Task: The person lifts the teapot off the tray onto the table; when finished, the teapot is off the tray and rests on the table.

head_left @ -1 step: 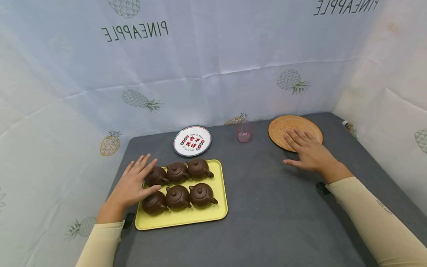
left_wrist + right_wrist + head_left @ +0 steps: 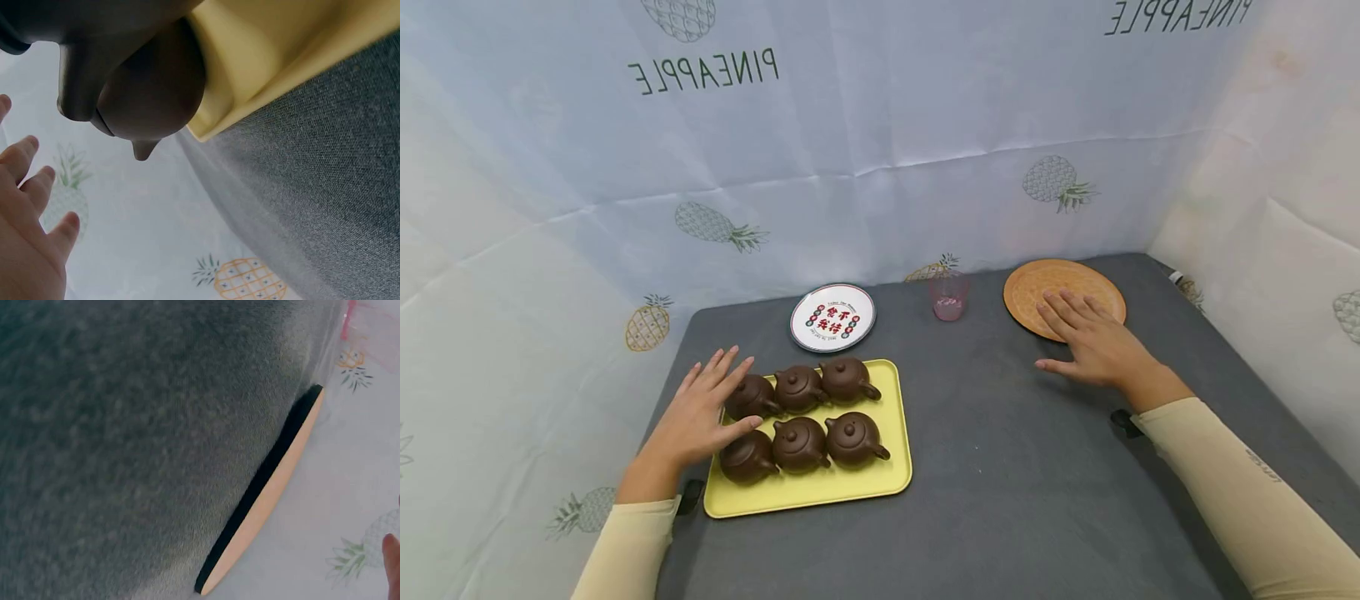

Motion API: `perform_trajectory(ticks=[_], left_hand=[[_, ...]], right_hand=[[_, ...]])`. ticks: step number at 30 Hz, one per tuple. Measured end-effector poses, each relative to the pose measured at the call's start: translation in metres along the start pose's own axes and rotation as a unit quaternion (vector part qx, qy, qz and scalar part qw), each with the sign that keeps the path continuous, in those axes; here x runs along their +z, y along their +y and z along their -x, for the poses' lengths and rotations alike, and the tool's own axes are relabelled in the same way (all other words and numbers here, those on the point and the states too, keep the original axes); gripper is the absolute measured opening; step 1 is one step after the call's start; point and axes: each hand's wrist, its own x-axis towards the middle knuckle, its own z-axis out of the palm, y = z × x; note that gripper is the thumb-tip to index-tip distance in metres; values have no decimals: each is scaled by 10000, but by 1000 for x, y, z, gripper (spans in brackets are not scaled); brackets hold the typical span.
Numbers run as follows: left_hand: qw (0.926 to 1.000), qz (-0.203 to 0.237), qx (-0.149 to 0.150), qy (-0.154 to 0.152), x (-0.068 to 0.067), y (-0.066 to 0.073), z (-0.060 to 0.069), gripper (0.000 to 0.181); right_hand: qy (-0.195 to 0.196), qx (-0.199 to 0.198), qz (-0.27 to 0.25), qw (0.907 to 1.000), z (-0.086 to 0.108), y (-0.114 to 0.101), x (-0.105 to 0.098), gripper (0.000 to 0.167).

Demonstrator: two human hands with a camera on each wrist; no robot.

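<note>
Six? Several brown teapots stand in two rows on a yellow tray. Over the tray's left side my left hand is spread, fingers apart, holding nothing and partly covering the leftmost teapots. In the left wrist view its fingers show beside a teapot. My right hand is spread at the near edge of a round wooden-looking board, also holding nothing; whether it touches the board I cannot tell. The right wrist view shows the board edge-on and one fingertip.
A white plate with red characters lies behind the tray. To its right, a pink transparent cup stands near the back edge of the grey table. Curtains printed with pineapples hang behind and at both sides.
</note>
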Motion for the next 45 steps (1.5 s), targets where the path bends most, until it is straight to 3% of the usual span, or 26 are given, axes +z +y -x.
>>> perform_trajectory(ticks=[8, 12, 15, 17, 19, 22, 24, 25, 27, 29, 35, 39, 41, 45], left_hand=[[9994, 269, -124, 158, 1, -2, 5, 83], [9927, 851, -682, 512, -4, -12, 12, 73], [9758, 1540, -1423, 614, -10, -23, 18, 64], [9587, 2063, -1912, 413, -12, -32, 22, 62], [9278, 2902, -2343, -67, -12, -40, 26, 66], [8629, 4139, -2787, -804, -6, -50, 32, 66], [8182, 4785, -2985, -1118, 3, -53, 36, 64], [8064, 4943, -3019, -1196, 8, -53, 37, 63], [7951, 5099, -3036, -1249, 16, -54, 41, 61], [7934, 5151, -3018, -1186, 22, -55, 45, 62], [8069, 5118, -2757, -1049, 33, -61, 45, 68], [8150, 5019, -2724, -983, 37, -63, 42, 70], [8226, 4909, -2709, -949, 39, -64, 40, 70], [8365, 4730, -2631, -856, 43, -66, 40, 69]], right_hand=[[22, 50, -135, 9999, 1, -11, -5, 95], [45, 262, -687, 9973, -5, -28, -12, 90], [91, 425, -1261, 9911, -15, -47, -17, 80], [135, 437, -1620, 9857, -24, -60, -20, 73], [171, 369, -1849, 9819, -32, -73, -21, 68], [221, 272, -2091, 9773, -42, -93, -17, 64], [198, 222, -2262, 9736, -47, -107, -12, 63], [175, 193, -2364, 9713, -49, -114, -9, 62], [99, 179, -2661, 9637, -53, -130, -4, 61], [38, 177, -3135, 9494, -58, -147, 0, 59], [-108, 502, -4635, 8846, -81, -192, 14, 55], [-315, 732, -5264, 8465, -100, -214, 22, 53], [-412, 791, -5487, 8313, -109, -221, 26, 51], [-567, 841, -5672, 8173, -122, -233, 34, 48]])
